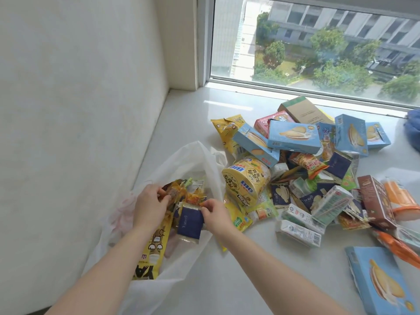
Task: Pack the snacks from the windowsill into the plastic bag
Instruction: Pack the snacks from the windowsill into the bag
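Observation:
A translucent white plastic bag (200, 160) lies open on the windowsill (195, 114) at the left, against the wall. Inside it I see a long yellow snack packet (154, 248), a dark blue sachet (189, 223) and several small orange and yellow wrappers (193, 196). My left hand (150, 203) pinches small wrappers over the bag's mouth. My right hand (216, 212) pinches the top edge of the dark blue sachet. A heap of snacks covers the sill to the right: a yellow noodle cup (246, 180), blue biscuit boxes (293, 137), milk cartons (300, 219).
The white wall (79, 110) runs along the left of the bag. The window (318, 46) closes the far side of the sill. Another blue biscuit box (381, 283) lies at the near right, a brown box (377, 203) and orange packets (400, 196) beyond it. Blue cloth (412, 130) shows at the right edge.

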